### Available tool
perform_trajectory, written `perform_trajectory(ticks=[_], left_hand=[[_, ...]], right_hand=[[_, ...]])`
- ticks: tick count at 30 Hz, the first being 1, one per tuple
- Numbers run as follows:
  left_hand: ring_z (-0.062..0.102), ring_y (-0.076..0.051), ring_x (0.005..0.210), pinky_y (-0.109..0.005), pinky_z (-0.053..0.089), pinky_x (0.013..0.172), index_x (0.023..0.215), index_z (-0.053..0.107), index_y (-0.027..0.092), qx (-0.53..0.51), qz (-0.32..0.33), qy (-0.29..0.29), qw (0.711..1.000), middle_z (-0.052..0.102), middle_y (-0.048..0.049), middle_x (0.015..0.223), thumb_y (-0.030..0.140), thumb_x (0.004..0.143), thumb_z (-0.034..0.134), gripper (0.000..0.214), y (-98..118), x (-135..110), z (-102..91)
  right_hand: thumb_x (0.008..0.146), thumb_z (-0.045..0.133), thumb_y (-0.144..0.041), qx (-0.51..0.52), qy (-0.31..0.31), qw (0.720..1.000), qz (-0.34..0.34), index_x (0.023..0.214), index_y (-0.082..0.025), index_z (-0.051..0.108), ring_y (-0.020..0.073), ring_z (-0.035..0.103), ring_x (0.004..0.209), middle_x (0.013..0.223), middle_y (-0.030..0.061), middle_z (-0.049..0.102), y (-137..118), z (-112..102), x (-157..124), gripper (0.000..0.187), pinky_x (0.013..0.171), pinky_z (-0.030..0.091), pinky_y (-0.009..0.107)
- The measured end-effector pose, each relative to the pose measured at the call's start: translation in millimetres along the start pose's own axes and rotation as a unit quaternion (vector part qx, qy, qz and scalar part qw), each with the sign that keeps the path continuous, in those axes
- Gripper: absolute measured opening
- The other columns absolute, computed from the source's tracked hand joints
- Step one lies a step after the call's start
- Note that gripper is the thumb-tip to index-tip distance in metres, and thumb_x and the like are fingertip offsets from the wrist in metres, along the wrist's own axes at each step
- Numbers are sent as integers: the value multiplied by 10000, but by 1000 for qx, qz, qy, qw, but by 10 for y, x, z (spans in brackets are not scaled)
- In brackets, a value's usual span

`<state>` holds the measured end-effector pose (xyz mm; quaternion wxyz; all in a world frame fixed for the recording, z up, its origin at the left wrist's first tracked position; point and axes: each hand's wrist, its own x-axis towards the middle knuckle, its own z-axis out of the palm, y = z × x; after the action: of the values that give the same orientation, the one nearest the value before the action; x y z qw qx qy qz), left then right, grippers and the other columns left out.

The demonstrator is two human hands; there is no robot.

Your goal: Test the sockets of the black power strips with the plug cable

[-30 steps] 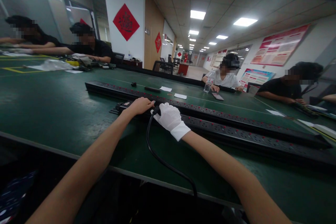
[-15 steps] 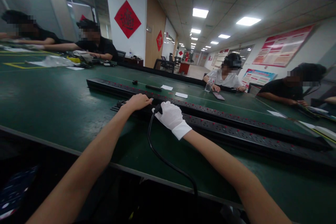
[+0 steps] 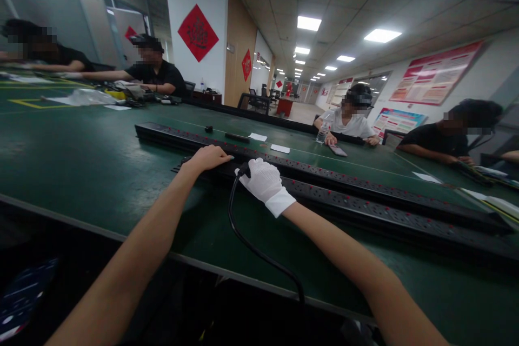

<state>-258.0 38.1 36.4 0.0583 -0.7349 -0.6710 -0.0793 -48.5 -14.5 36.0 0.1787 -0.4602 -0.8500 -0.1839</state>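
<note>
Two long black power strips with red switches lie side by side across the green table, the near strip [image 3: 365, 208] and the far strip [image 3: 172, 135]. My bare left hand [image 3: 210, 159] is closed over the left part of the near strip; its fingertips are partly hidden. In a white dotted glove, my right hand [image 3: 264, 181] grips a black plug [image 3: 244, 170] against the near strip, just right of my left hand. The plug's front is hidden, so I cannot tell how deep it sits. Its black cable [image 3: 232, 216] curves down over the table's front edge.
Beyond the strips lie white paper slips [image 3: 279, 148], a dark bar [image 3: 237, 137] and a small black piece [image 3: 208, 129]. A water bottle [image 3: 323, 132] and a phone [image 3: 337, 150] are near a person in white. Other people sit at both sides.
My hands stay almost in place, with the plug still in my right hand. Across the table, the person in white has moved a hand onto the phone.
</note>
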Motion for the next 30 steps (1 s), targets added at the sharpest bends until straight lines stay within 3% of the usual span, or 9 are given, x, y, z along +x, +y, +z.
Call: perform_trajectory(ticks=[6, 10, 19, 25, 30], left_hand=[[611, -235, 827, -288, 423, 722, 887, 694, 294, -6, -3, 3, 1000, 682, -48, 866, 608, 779, 342, 484, -9, -9, 8], [603, -241, 871, -293, 423, 741, 932, 683, 284, 0, 6, 5, 1000, 675, -58, 917, 574, 796, 343, 467, 57, -4, 7], [610, -221, 831, -279, 426, 722, 850, 692, 260, -8, 24, -1, 1000, 676, -68, 858, 521, 819, 329, 449, 233, -104, -87], [607, -214, 802, -251, 412, 665, 794, 681, 247, -3, 34, -11, 999, 672, -56, 832, 445, 804, 366, 372, 281, -91, -83], [605, -208, 804, -248, 400, 650, 806, 659, 253, -14, 49, 0, 999, 672, -39, 862, 389, 823, 348, 340, 273, -42, 4]], right_hand=[[866, 294, -543, 17, -17, 1000, -7, 1045, -186, 512, 208, 573, 837, 988, 95, 557, 7, -1, 46, 455, 659, 450, 311], [886, 328, -462, 37, -2, 997, -65, 1200, -226, 430, 195, 573, 862, 1012, 76, 561, 22, -3, 105, 406, 657, 443, 289], [861, 398, -468, 45, 13, 979, -197, 895, -191, 610, 176, 580, 807, 883, 59, 614, 134, 0, 369, 351, 669, 415, 264], [780, 499, -544, 107, -4, 979, -174, 857, -217, 638, 163, 581, 791, 868, 38, 626, 163, 60, 413, 364, 661, 417, 255], [696, 589, -569, 160, 20, 971, -175, 878, -216, 625, 154, 567, 784, 853, 30, 616, 214, 127, 417, 399, 687, 423, 261]])
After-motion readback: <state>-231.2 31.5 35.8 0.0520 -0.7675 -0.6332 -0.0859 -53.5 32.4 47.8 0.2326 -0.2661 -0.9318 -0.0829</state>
